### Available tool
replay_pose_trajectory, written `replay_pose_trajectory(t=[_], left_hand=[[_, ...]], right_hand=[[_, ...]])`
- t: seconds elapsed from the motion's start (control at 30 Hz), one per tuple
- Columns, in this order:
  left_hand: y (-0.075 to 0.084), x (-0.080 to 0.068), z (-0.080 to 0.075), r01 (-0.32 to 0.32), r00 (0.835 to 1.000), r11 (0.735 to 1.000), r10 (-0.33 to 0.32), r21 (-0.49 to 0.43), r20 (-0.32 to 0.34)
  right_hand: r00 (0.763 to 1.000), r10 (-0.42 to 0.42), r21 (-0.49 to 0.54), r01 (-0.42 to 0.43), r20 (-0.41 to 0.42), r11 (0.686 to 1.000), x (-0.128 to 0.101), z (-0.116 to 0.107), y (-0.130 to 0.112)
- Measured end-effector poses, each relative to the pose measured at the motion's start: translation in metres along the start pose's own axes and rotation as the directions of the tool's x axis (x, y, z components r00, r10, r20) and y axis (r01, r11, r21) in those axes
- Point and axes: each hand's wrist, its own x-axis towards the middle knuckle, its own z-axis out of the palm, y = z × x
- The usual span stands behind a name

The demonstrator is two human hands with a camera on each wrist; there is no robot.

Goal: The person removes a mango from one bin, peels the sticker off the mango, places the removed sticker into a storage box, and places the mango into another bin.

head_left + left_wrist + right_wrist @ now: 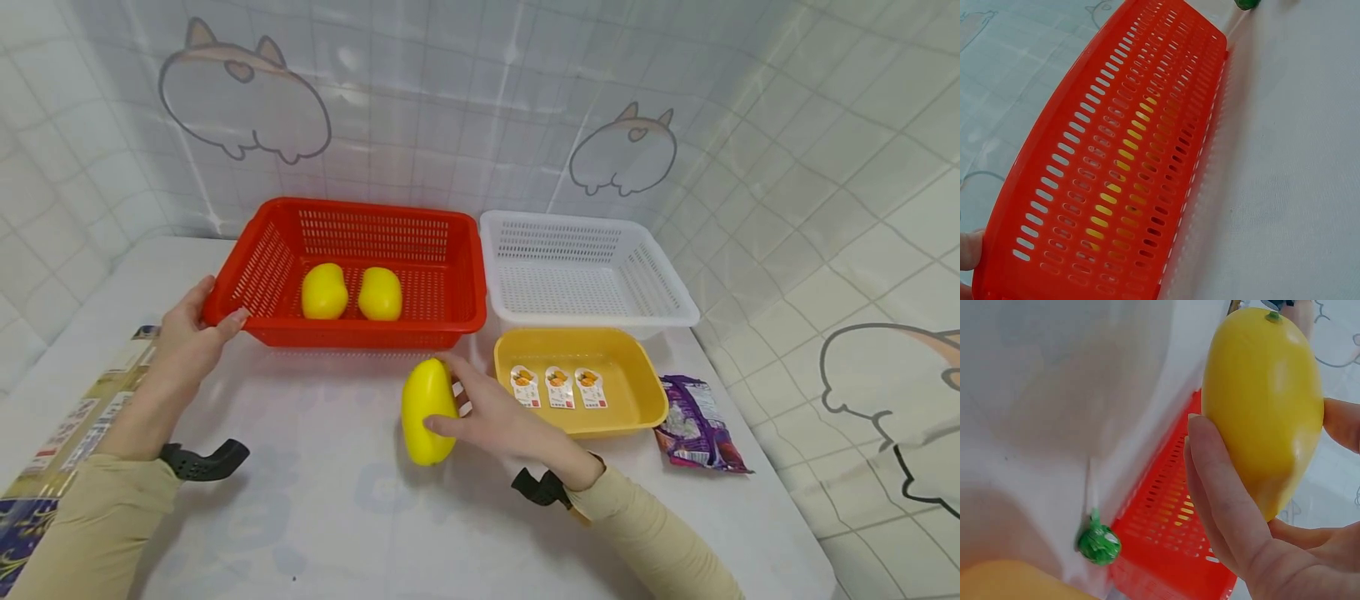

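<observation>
My right hand [480,408] grips a yellow pepper [427,410] just in front of the red slotted basket [442,333]; the right wrist view shows the fingers [1222,487] curled round the yellow pepper [1263,400]. Two more yellow peppers [324,291] [379,293] lie side by side inside the red basket. My left hand [191,333] holds the basket's front left corner, thumb on the rim. In the left wrist view the red basket wall [1116,162] fills the frame, with a fingertip [969,250] at its lower left edge.
A white slotted basket [675,312] stands right of the red one. In front of it a yellow tray [645,392] holds three small packets [557,387]. A purple snack bag [697,425] lies at the right. A printed sheet [67,417] lies at the left table edge. A small green wrapped item [1099,542] sits by the basket.
</observation>
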Motion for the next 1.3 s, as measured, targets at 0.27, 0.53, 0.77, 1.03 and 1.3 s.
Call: replay_pose_trajectory(t=[0.27,0.53,0.77,1.03,1.3], left_hand=[[0.0,0.0,-0.001,-0.007,1.0,1.0,0.007,0.004,-0.005],[0.001,-0.001,0.0,-0.01,1.0,1.0,0.01,0.006,-0.009],[0.002,-0.003,0.001,-0.017,1.0,1.0,0.017,-0.002,-0.005],[0.001,-0.004,0.0,-0.023,1.0,1.0,0.023,-0.007,0.011],[0.001,-0.005,0.0,-0.02,1.0,1.0,0.02,0.001,0.014]], right_hand=[[1.0,0.026,-0.016,-0.026,0.017,1.0,0.003,-0.009,-0.009],[1.0,-0.003,-0.009,0.004,0.015,1.0,0.009,-0.019,-0.019],[0.999,0.033,0.015,-0.034,0.037,0.999,0.015,-0.028,-0.026],[0.999,0.032,0.02,-0.033,0.039,0.999,0.022,-0.037,-0.034],[0.997,0.057,0.031,-0.059,0.052,0.998,0.03,-0.043,-0.039]])
